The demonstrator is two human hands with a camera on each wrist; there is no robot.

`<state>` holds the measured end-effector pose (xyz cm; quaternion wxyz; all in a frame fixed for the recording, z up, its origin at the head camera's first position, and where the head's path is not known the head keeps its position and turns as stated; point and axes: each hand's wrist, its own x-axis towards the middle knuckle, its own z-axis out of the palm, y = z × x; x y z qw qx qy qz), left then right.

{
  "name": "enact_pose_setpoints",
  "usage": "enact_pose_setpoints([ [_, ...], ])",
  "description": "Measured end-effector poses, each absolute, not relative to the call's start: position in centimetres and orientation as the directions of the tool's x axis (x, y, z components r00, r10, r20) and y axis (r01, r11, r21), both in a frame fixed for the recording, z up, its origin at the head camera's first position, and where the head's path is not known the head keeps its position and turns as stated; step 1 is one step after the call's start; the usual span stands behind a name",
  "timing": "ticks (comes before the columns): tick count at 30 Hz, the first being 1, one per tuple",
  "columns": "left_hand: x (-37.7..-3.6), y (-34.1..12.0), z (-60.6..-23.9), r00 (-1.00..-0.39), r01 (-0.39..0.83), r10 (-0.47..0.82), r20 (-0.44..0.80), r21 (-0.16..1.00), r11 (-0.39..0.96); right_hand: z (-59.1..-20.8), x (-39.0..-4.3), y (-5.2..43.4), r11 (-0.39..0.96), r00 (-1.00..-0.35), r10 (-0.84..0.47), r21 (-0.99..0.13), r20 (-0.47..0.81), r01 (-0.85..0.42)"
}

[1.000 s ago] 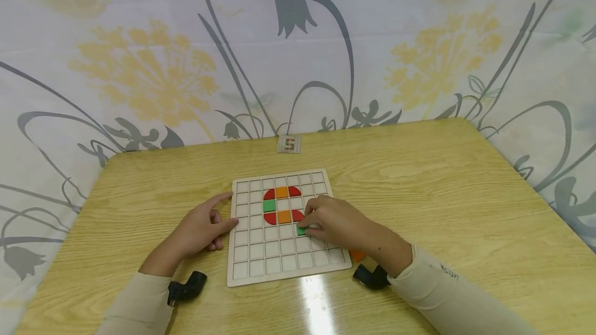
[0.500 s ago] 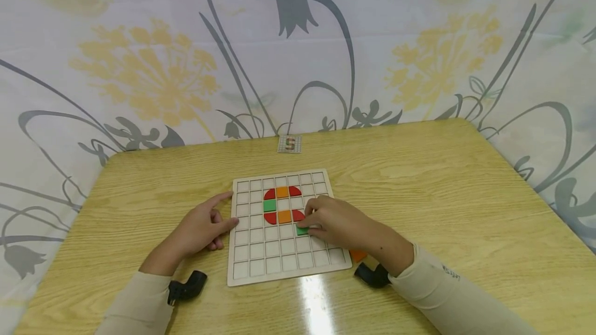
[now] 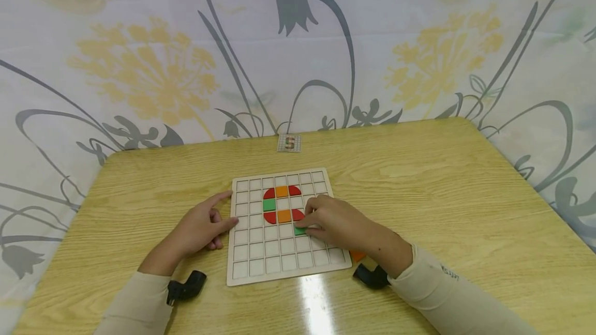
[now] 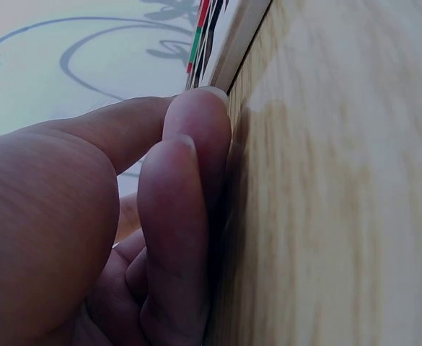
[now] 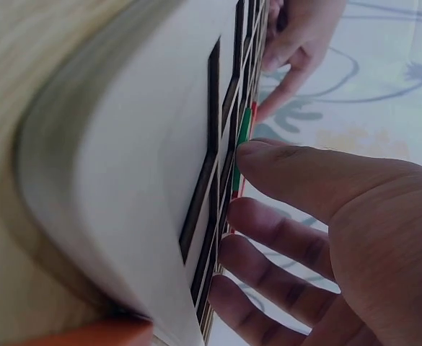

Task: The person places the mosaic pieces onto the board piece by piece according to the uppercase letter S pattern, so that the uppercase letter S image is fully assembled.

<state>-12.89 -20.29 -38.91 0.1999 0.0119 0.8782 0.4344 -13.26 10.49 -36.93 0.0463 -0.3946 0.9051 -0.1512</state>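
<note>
A pale wooden grid board (image 3: 272, 263) lies on the table. Red quarter-round tiles (image 3: 269, 194), orange square tiles (image 3: 284, 216) and a green square tile (image 3: 269, 205) sit in its cells. The fingertips of my right hand (image 3: 342, 224) pinch another green square tile (image 3: 299, 231), tilted slightly low over the grid, just below the lower right red piece. In the right wrist view that green tile (image 5: 244, 130) shows beside the thumb. My left hand (image 3: 200, 229) touches the board's left edge with thumb and index finger extended, its other fingers bent underneath.
A small card (image 3: 289, 143) with an S-shaped pattern lies at the table's back edge. Orange pieces (image 3: 357, 256) lie by the board's lower right corner, partly hidden by the right forearm. Black wrist devices (image 3: 187, 287) are worn at both sleeves. A patterned curtain (image 3: 372, 40) hangs behind.
The pinched green tile has shifted slightly left in the right fingers. The left hand and the board have stayed in place.
</note>
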Motion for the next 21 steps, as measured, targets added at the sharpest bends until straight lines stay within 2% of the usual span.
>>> enact_pose_setpoints([
  [15,-13.0,-20.2,-38.7,-0.923,-0.149,0.192,-0.333,0.77,0.62,-36.4,-13.2,10.7,0.632,-0.675,-0.736,-0.297,0.06,-0.715],
  [21,-12.9,-20.4,-39.1,-0.92,-0.155,0.198,-0.337,0.78,0.606,-35.0,-12.9,12.1,0.619,-0.679,-0.723,-0.321,0.125,-0.717],
])
